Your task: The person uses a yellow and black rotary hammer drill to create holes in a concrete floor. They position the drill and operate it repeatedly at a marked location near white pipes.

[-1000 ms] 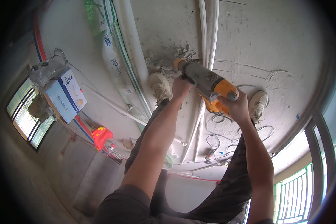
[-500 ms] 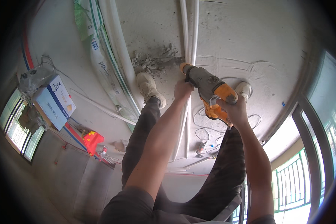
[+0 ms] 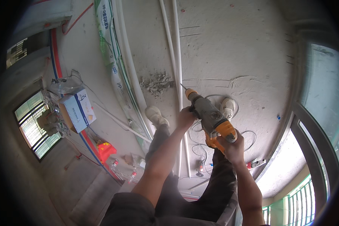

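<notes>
A grey and orange rotary hammer drill (image 3: 209, 113) is held in front of me with both hands. My left hand (image 3: 186, 117) is closed around a grip near its front, just behind the orange collar. My right hand (image 3: 231, 147) wraps the rear handle. The thin bit (image 3: 183, 86) points forward and left, beside the long white pipes (image 3: 178, 56); whether it touches anything I cannot tell. Broken grey rubble (image 3: 157, 83) lies on the concrete floor left of those pipes. Scored lines (image 3: 207, 79) run across the floor to their right.
Plastic-wrapped pipes (image 3: 118, 81) lie along the left. Past them are a blue and white box (image 3: 77, 109) and a red bag (image 3: 106, 150). A grey cable (image 3: 248, 135) loops around my right shoe (image 3: 228, 108). A red and grey tool (image 3: 255, 163) lies near the window frame (image 3: 312, 128) at right.
The drill has come back toward me, away from the rubble, and its bit now shows. Both hands have kept their grip. The whole view has shifted, showing more floor ahead.
</notes>
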Demonstrator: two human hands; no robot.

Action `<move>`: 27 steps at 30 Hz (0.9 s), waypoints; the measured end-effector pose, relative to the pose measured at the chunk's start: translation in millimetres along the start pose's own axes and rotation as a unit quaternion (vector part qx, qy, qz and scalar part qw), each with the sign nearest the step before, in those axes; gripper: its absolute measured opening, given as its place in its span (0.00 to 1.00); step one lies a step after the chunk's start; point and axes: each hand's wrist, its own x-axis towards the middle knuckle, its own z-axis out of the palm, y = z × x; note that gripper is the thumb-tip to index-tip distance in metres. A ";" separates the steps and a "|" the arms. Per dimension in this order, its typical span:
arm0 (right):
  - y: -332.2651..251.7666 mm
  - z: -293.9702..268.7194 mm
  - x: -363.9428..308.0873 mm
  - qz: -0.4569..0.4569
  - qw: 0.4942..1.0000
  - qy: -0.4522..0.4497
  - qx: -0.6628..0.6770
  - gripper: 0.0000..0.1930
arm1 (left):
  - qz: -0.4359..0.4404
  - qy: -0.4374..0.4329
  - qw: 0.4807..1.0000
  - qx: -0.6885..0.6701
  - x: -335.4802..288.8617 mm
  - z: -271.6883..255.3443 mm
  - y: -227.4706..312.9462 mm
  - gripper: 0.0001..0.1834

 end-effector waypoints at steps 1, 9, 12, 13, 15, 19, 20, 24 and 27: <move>-6.6 -11.1 -2.4 0.011 1.000 0.005 0.013 0.12 | -0.005 -0.011 0.999 0.030 -5.3 4.3 12.5 0.17; -19.9 -66.4 5.6 0.014 0.999 0.042 -0.011 0.11 | -0.001 -0.058 0.998 0.031 -0.5 54.6 62.6 0.15; -16.2 -63.0 19.0 0.019 0.999 0.020 -0.041 0.12 | -0.026 -0.066 0.997 -0.016 0.6 56.2 54.8 0.15; -11.6 -58.6 24.3 0.021 0.999 0.012 -0.032 0.12 | -0.034 -0.070 0.997 -0.024 -0.3 52.9 51.3 0.15; -1.5 -41.1 35.1 0.029 0.999 -0.003 -0.021 0.13 | -0.056 -0.069 0.995 -0.055 7.7 44.3 24.7 0.15; 8.2 15.2 42.1 0.057 0.998 -0.010 -0.040 0.14 | -0.068 -0.061 0.994 -0.057 28.9 13.5 -27.5 0.16; 13.8 29.9 40.2 0.054 0.998 -0.001 -0.042 0.14 | -0.075 -0.065 0.994 -0.039 34.1 9.0 -38.0 0.17; 40.7 88.7 28.0 0.041 0.998 0.040 -0.030 0.13 | -0.003 -0.055 0.996 0.064 62.6 -16.5 -65.6 0.22; 47.9 123.1 13.4 0.102 0.991 0.084 -0.006 0.16 | 0.043 -0.092 0.988 0.117 78.0 -27.6 -76.0 0.25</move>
